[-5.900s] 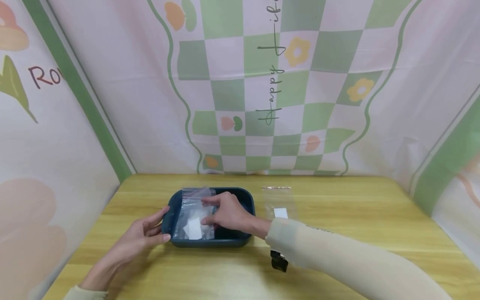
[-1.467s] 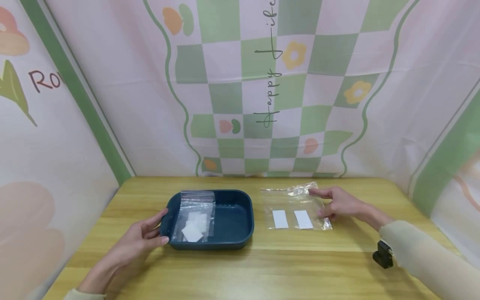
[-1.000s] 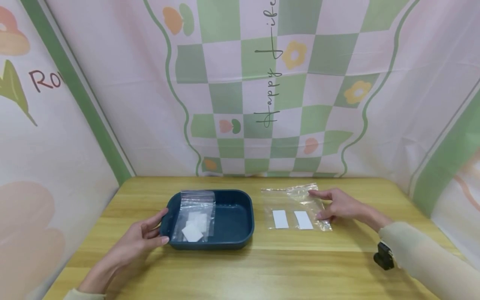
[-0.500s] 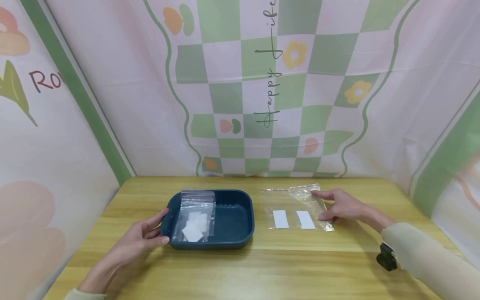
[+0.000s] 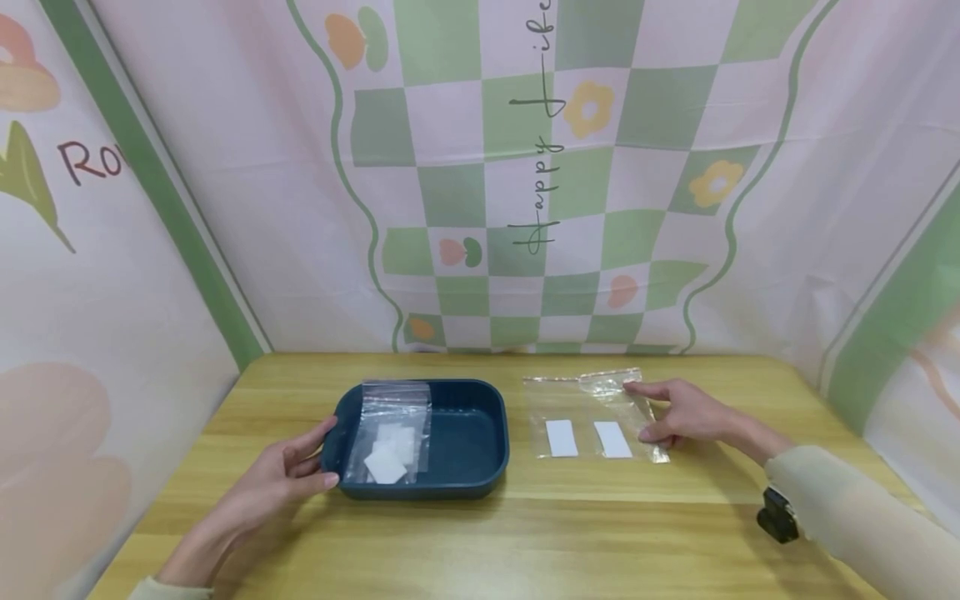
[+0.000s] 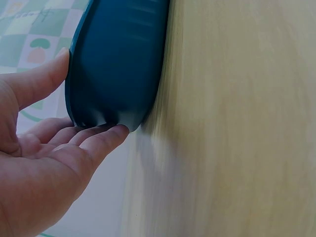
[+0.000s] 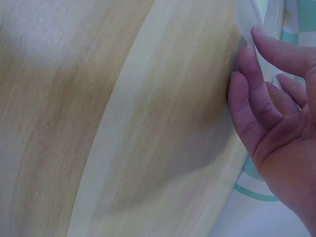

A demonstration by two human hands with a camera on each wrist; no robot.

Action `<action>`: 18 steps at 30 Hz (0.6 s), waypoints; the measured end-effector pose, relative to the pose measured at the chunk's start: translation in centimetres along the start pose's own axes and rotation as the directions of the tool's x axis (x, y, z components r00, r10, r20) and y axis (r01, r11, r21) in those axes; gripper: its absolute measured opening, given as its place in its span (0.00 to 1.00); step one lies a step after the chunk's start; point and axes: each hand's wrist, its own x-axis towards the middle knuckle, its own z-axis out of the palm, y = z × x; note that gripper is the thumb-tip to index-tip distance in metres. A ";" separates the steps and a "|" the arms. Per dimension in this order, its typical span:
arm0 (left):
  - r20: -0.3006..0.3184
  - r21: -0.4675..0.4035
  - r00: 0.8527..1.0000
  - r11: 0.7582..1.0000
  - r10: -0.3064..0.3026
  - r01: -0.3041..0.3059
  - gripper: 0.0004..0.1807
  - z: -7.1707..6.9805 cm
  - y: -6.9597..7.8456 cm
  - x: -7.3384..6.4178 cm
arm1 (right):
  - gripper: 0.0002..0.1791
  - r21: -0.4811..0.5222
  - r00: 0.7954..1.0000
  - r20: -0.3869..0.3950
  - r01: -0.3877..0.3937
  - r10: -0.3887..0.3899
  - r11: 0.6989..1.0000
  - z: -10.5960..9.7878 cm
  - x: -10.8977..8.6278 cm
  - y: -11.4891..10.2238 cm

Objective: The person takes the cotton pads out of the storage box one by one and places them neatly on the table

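In the head view, my left hand (image 5: 281, 471) holds the left end of a dark blue tray (image 5: 468, 485), its thumb and fingers round that end. The left wrist view shows the thumb by the tray's rim and fingertips against its end wall. Several overlapping clear zip bags (image 5: 396, 400) with white cards (image 5: 386, 467) lie in the tray's left half. My right hand (image 5: 686, 412) holds the right edge of a zip bag (image 5: 617, 408) containing a white card (image 5: 612, 439). Left of it, partly overlapped, lies another zip bag (image 5: 546, 403) with a white card (image 5: 561, 438).
The wooden table (image 5: 450, 550) carries everything. A patterned cloth (image 5: 517, 192) hangs along its back edge and at both sides. A small black device (image 5: 777, 517) is strapped at my right wrist.
Since the oldest frame, my right hand has left the bags in the tray and brought a bag beside the other one on the table. Lately that bag has slid slightly right.
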 end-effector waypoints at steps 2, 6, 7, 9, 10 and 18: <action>-0.008 0.003 1.000 1.000 -0.011 0.011 0.48 0.0 0.0 0.0 | 0.50 -0.011 1.000 0.005 -0.006 0.006 1.000 0.0 0.0 -0.1; -0.017 0.011 1.000 1.000 -0.017 0.017 0.48 0.0 0.0 0.0 | 0.50 -0.059 1.000 -0.027 0.010 -0.012 0.998 0.0 -0.1 -0.1; -0.018 0.014 1.000 1.000 -0.017 0.017 0.48 0.0 0.0 -0.1 | 0.50 -0.077 0.999 -0.039 0.015 -0.018 0.997 0.0 0.0 -0.1; -0.014 0.019 1.000 1.000 -0.011 0.011 0.48 0.1 0.0 -0.1 | 0.50 -0.108 0.998 -0.058 0.028 -0.034 0.994 0.0 0.0 0.0; -0.014 0.021 1.000 1.000 -0.011 0.012 0.48 0.1 0.1 -0.1 | 0.50 -0.122 0.997 -0.065 0.034 -0.042 0.992 -0.1 0.0 0.1; -0.014 0.026 1.000 1.000 -0.007 0.008 0.47 0.1 0.2 -0.1 | 0.49 -0.144 0.997 -0.060 0.045 -0.054 0.989 -0.2 0.1 0.5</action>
